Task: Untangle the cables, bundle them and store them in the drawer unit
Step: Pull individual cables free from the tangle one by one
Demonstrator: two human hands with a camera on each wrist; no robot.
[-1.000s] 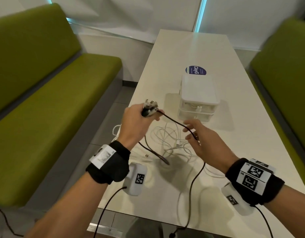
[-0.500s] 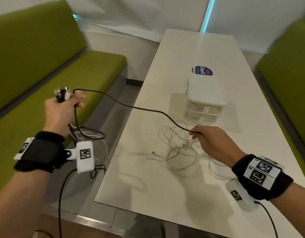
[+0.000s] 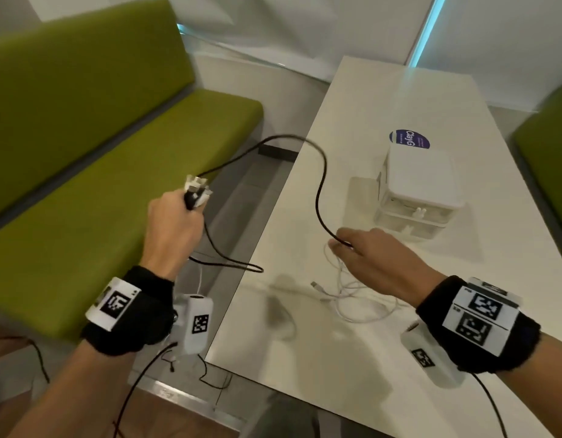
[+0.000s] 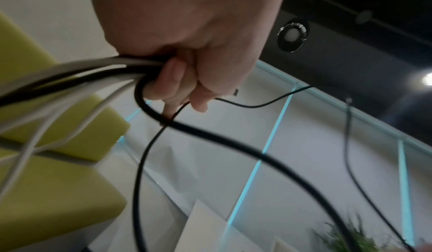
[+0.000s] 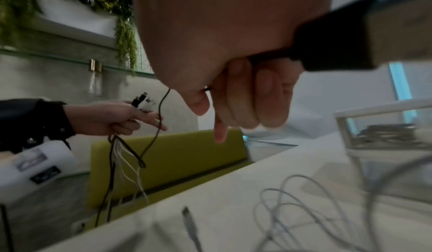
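Two hands share one black cable [image 3: 319, 184]: left hand [image 3: 172, 229] clenches its connector bundle, right hand [image 3: 374, 257] pinches it over the table [image 3: 399, 358]

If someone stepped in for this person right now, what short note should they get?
Left hand: off the table's left edge, grips a bunch of black and white cable ends.
Right hand: over the table, pinches the black cable, which runs in a slack arc to the left hand.
White cables: loose tangle on the table under the right hand.
Drawer unit: behind the tangle; something already lies in the top drawer.
Done: the black cable is free of the tangle.
Left: untangle the white ones, bundle, store.
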